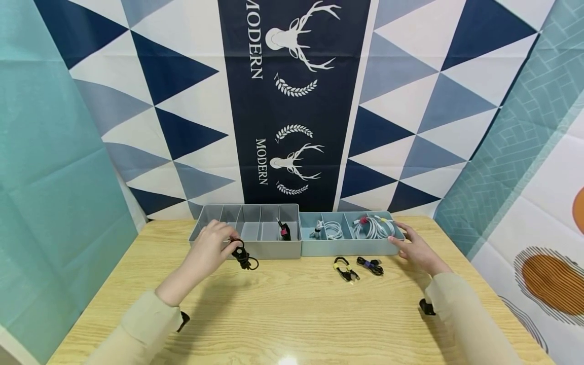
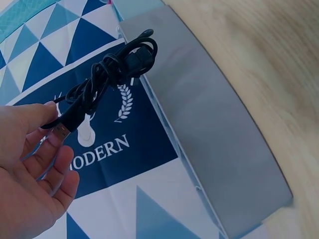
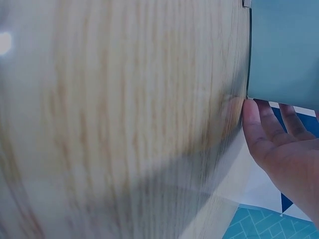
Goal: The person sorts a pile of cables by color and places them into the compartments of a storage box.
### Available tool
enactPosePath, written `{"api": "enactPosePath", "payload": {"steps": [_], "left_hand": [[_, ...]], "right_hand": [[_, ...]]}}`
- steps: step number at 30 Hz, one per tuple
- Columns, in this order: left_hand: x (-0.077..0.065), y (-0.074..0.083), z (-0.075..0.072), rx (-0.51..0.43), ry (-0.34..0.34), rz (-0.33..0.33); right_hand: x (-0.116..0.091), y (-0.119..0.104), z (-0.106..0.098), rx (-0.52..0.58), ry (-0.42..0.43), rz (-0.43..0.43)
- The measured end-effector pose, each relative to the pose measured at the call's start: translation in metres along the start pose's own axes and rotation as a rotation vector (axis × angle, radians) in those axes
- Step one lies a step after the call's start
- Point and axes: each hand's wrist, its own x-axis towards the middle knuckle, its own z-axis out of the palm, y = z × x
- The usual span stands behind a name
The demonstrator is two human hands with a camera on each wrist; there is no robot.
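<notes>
My left hand (image 1: 212,242) pinches a bundled black USB cable (image 1: 244,257) between thumb and fingertips, in front of the grey divided box (image 1: 269,249). In the left wrist view the cable (image 2: 107,74) is folded and wound about itself, its metal plug near the fingers. My right hand (image 1: 416,248) is at the right end of the light blue divided box (image 1: 349,248). In the right wrist view its fingers (image 3: 254,117) reach fairly straight along that end, fingertips right at the box's edge.
One grey compartment holds a black cable with a red tie (image 1: 285,231). White coiled cables (image 1: 374,229) lie in the blue box. On the wooden table (image 1: 292,309), before the boxes, are a black cable with yellow ties (image 1: 345,271) and one with a blue tie (image 1: 370,265). Patterned cloth stands behind.
</notes>
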Motion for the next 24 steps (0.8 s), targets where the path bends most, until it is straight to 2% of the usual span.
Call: {"api": "enactPosePath", "payload": {"steps": [7, 15, 24], "left_hand": [[0.009, 0.001, -0.002, 0.011, -0.021, 0.008], [0.023, 0.002, -0.006, 0.001, 0.017, 0.018], [0.037, 0.006, -0.012, 0.002, 0.008, 0.005]], "right_hand": [[-0.001, -0.001, 0.001, 0.015, -0.008, 0.002], [0.001, 0.001, 0.000, 0.027, -0.013, 0.017], [0.001, 0.000, 0.000, 0.025, -0.015, 0.024]]}}
